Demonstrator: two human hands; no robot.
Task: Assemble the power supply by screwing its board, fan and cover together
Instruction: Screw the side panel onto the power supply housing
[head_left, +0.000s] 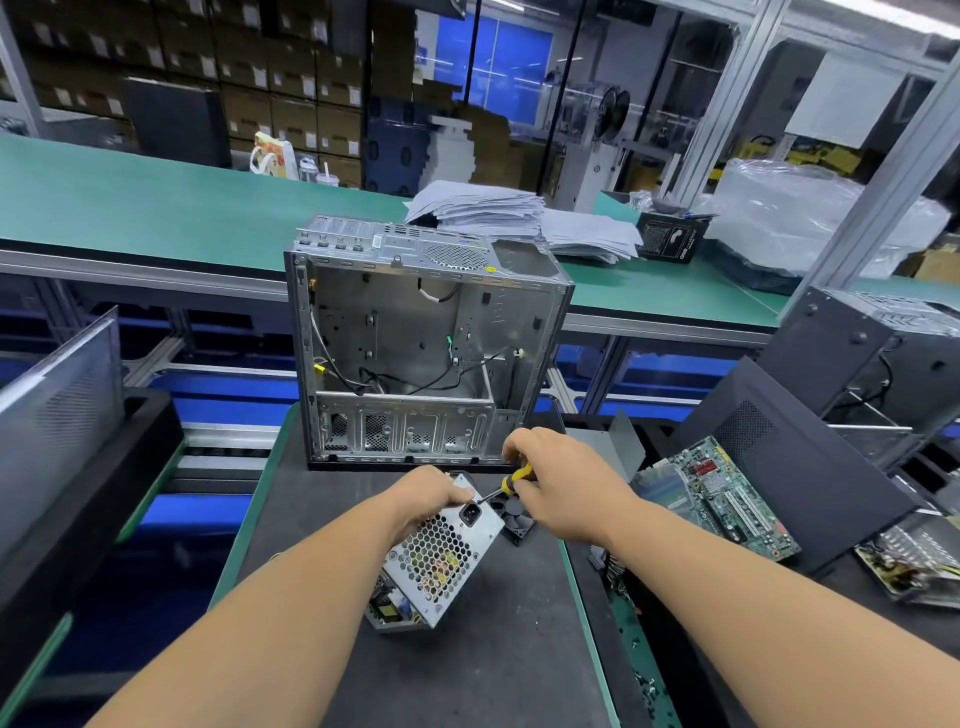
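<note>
A silver power supply (439, 558) with a honeycomb grille and a black socket stands tilted on the dark mat, its green board showing at the lower left. My left hand (423, 496) grips its upper edge. My right hand (558, 483) holds a yellow-and-black screwdriver (511, 480), whose tip points at the top of the power supply's panel near the socket. A small black fan (517, 517) lies on the mat just right of the power supply, under the screwdriver shaft.
An open silver computer case (415, 338) stands behind my hands on the dark mat (467, 670). A green motherboard (727, 499) and dark case panels (789, 447) lie to the right. A perforated metal panel (57, 410) stands at the left. Stacked papers (519, 213) sit on the far green bench.
</note>
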